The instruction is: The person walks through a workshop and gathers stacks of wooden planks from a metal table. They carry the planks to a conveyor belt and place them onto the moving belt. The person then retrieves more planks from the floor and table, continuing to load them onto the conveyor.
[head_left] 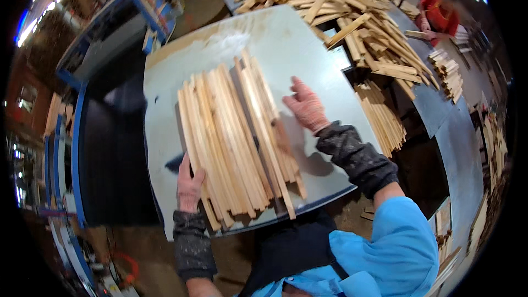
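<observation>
A layer of long, narrow wooden strips (225,137) lies side by side on the pale tabletop (313,49), with a dark gap splitting it into a wide left group and a narrower right group (264,115). At the near left edge of the strips rests my gloved left hand (190,184), thumb apart from the fingers and touching the outermost strip. My gloved right hand (307,105) is raised to the right of the strips, fingers apart, holding nothing. Dark sleeve covers are on both forearms.
A big heap of loose wooden strips (352,16) lies beyond the table at the far right. Below it sits a neat stack of strips (382,118). On the left stands a blue-framed machine with a dark belt (113,148). A person in red (438,16) works at the far right.
</observation>
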Demonstrator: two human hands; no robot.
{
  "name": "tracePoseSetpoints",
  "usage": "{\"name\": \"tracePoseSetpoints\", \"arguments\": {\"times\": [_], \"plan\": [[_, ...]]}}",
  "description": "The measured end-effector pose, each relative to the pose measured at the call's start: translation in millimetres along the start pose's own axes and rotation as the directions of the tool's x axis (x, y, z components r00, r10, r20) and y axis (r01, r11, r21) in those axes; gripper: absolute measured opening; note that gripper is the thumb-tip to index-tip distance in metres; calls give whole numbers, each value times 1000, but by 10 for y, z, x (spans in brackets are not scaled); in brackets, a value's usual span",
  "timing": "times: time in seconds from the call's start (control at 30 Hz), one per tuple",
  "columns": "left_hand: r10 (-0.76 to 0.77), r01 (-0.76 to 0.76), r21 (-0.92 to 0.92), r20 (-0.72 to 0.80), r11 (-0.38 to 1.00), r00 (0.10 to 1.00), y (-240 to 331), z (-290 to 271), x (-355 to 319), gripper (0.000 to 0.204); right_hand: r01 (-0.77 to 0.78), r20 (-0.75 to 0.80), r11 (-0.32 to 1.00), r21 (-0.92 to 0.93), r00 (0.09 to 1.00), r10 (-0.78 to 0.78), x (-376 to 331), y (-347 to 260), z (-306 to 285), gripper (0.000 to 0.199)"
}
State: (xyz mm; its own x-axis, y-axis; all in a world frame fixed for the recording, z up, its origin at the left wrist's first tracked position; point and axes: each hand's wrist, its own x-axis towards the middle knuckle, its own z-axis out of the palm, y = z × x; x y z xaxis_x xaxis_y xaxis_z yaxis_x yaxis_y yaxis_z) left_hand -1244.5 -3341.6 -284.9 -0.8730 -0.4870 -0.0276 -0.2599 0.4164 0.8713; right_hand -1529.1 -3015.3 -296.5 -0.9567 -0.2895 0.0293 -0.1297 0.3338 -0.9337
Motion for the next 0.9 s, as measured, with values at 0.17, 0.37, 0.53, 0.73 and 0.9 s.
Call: {"name": "tracePoseSetpoints", "arguments": {"times": [0.17, 0.37, 0.53, 0.73, 0.9], "plan": [[18, -18, 53, -2, 998, 1000, -369, -88, -37, 72, -193, 246, 921, -339, 927, 285, -396, 15, -104, 79], [-137, 148, -282, 58, 948, 989, -188, -96, -148, 69, -122, 319, 839, -530, 888, 331, -505, -510, 319, 80], [-111, 145, -416, 104, 898, 988, -315, -330, -224, 62, -140, 355, 926, -351, 895, 270, -675, -625, 751, 71], [66, -19, -227, 202, 974, 977, -514, -1018, -197, 53, -129, 331, 915, -383, 905, 267, -807, -491, 1304, 70], [59, -9, -257, 185, 966, 981, -689, -1756, -487, 56, -155, 289, 945, -288, 927, 240, -1233, -821, 1948, 68]]}}
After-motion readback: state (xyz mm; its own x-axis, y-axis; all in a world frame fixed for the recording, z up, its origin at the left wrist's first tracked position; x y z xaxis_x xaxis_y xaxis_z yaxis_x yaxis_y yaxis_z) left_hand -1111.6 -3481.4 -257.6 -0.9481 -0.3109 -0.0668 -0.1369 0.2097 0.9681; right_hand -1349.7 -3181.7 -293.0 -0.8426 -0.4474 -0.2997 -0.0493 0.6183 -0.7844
